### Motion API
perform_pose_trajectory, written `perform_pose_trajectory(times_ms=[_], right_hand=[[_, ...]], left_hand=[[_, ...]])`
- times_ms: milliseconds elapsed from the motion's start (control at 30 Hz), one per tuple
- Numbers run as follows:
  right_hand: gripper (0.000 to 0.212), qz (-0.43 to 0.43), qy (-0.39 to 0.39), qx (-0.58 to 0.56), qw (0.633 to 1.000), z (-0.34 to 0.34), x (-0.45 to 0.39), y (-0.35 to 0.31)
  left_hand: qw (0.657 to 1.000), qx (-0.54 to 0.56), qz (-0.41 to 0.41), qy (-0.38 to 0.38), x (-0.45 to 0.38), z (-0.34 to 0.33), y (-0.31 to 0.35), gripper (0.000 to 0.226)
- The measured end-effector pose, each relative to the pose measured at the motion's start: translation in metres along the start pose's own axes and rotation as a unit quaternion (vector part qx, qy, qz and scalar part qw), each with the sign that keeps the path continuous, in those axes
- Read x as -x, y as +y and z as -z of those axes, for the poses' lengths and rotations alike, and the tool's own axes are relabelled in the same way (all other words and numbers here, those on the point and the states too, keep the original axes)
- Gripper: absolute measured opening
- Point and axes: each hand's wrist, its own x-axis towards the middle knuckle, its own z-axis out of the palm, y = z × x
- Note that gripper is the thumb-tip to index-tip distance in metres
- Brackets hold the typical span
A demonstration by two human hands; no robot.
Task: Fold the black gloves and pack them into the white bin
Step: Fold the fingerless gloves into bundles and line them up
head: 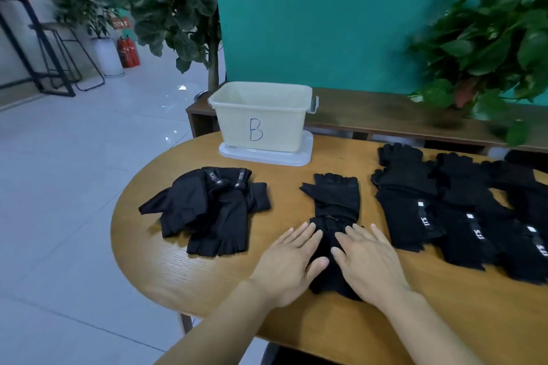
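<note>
**rig_op:** From my feed, nearest the camera: left hand [292, 265] and right hand [369, 265] both lie flat, fingers straight and spread a bit, pressing on the black fingerless fabric glove [332, 216] stretched lengthwise mid-table. Neither one is gripping anything.

**benchwatch:** Any readable text?

**rig_op:** Yep. The row of flat black gloves [462, 216] on the right has white "5.11" tags. Same tags on the rumpled black glove pile [207, 210] at left. Further back on the round wooden table [154, 261], the cream-white plastic bin [261, 115] has a handwritten "B" and sits on its clear lid [296, 157].
</note>
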Motion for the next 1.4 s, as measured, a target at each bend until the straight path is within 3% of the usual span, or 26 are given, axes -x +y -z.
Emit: perform_pose_trajectory(times_ms=[233,433,667,800,933,1067,1167,1267,1400], right_hand=[[0.042,0.057,0.036,-0.01,0.998,0.005,-0.028,-0.035],[0.045,0.12,0.046,-0.05,0.99,0.008,-0.06,-0.083],[0.032,0.164,0.076,-0.07,0.981,0.026,-0.123,-0.14],[0.022,0.185,0.12,-0.086,0.972,0.038,-0.161,-0.177],[0.026,0.179,0.096,-0.13,0.97,0.03,-0.194,-0.21],[0.042,0.149,0.031,-0.133,0.979,0.007,-0.215,-0.228],[0.047,0.12,0.008,-0.124,0.985,-0.005,-0.226,-0.232],[0.048,0.116,0.011,-0.139,0.984,-0.009,-0.23,-0.232],[0.046,0.113,0.038,-0.183,0.976,-0.008,-0.222,-0.227]], left_hand=[[0.988,0.04,0.041,0.141,0.017,0.039,-0.047,0.076],[0.973,-0.005,0.102,0.209,0.042,0.073,-0.105,0.045],[0.944,0.07,0.222,0.236,0.048,0.101,-0.194,0.039],[0.918,0.095,0.316,0.219,0.039,0.102,-0.238,0.048],[0.915,0.112,0.335,0.196,0.031,0.094,-0.249,0.051],[0.918,0.083,0.345,0.177,0.034,0.073,-0.259,0.09],[0.917,0.065,0.355,0.169,0.03,0.065,-0.266,0.102],[0.914,0.095,0.351,0.178,0.03,0.067,-0.266,0.086],[0.885,0.227,0.331,0.235,0.035,0.068,-0.26,0.036]])
